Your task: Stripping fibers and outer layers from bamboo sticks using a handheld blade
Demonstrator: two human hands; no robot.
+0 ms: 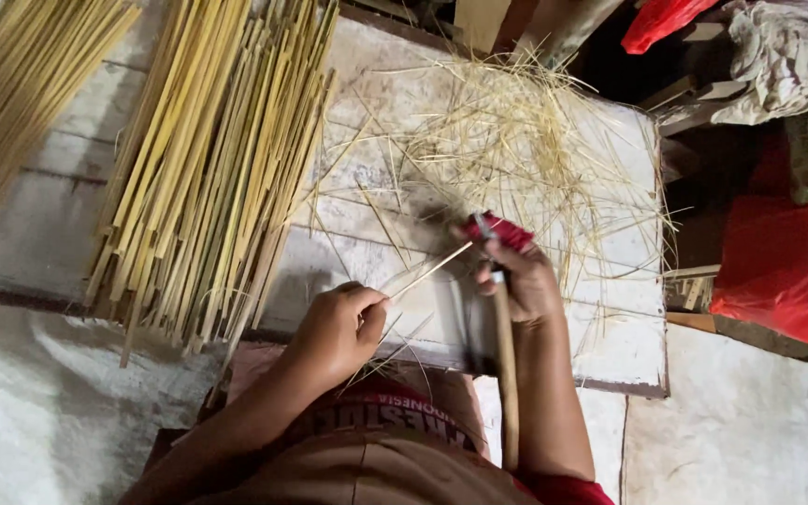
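Left hand (334, 332) fingers pinched shut on near end of thin pale bamboo sliver (430, 271). Sliver's long axis runs up-right toward right hand (516, 281), far tip meeting long wooden-handled knife (505, 374) gripped in closed right fingers. Sliver lies between hands, above white worktop (628, 346). Red wrap on right fingers hides blade contact. Pile of straw-coloured shavings (516, 140) beyond; bundle of yellow-green bamboo strips (208, 159) left.
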